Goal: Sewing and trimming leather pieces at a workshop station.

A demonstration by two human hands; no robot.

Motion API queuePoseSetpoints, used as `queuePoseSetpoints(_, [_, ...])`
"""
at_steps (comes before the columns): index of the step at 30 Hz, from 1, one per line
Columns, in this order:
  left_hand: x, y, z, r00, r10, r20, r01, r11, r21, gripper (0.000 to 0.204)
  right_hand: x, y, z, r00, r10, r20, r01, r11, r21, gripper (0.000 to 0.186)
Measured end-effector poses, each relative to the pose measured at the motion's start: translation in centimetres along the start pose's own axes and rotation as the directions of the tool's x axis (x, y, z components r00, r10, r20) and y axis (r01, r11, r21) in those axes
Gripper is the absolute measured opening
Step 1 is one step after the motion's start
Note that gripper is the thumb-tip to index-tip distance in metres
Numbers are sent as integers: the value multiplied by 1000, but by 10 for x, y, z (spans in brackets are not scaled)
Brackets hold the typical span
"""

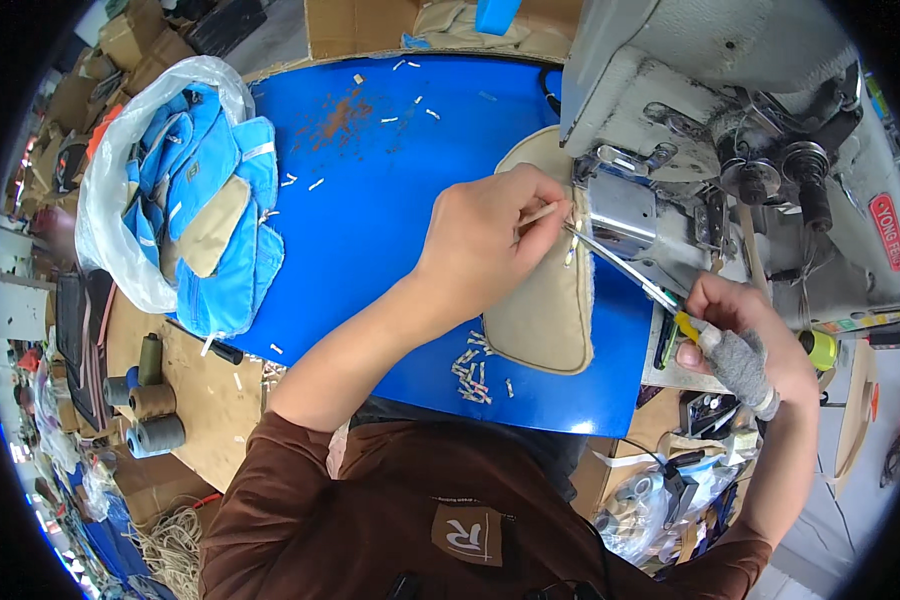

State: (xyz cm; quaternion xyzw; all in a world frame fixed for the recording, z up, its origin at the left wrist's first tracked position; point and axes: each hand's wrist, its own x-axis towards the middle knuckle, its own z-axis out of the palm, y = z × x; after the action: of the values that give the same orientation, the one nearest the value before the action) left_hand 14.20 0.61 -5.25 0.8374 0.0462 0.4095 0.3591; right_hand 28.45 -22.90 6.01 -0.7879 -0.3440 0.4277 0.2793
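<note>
A beige padded fabric piece (540,320) with a fuzzy edge lies under the sewing machine (670,110). Above it, my left hand (485,235) pinches a small pale strip (538,214) between thumb and fingers. From the right, my right hand (735,325), with a grey wrap on one finger, grips a long thin metal tool (625,267) with a yellow handle. Its tip reaches close to my left fingertips, over the fabric's machine-side edge. A small patterned label (571,250) lies on the fabric just below the tip.
Several small folded labels (472,375) lie on the blue tabletop (370,240) near my body. A white plastic bag (95,225) of blue and beige fabric pieces stands at the left. Thread spools (155,400) stand below it. Brown crumbs (345,115) dot the far side.
</note>
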Motion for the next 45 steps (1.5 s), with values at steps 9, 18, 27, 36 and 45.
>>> queuePoseSetpoints(9, [-2,19,-8,981,-169,99,182,973,-144,30,9,-6,-15,998,-52,-25,49,991,-126,46])
queuePoseSetpoints(18, [1,15,-9,995,-53,87,59,996,-74,41,14,-17,-12,998,-53,-14,48,967,-249,49])
queuePoseSetpoints(27, [4,14,-10,996,-17,91,20,999,-27,44,7,-4,-8,966,-250,-61,178,821,-542,45])
queuePoseSetpoints(36, [11,29,-40,954,-239,180,250,967,-40,38,-33,64,78,949,-27,-313,7,998,-65,35])
queuePoseSetpoints(45, [6,35,-29,844,-399,359,447,892,-61,11,8,2,124,685,-400,-609,314,916,-249,34])
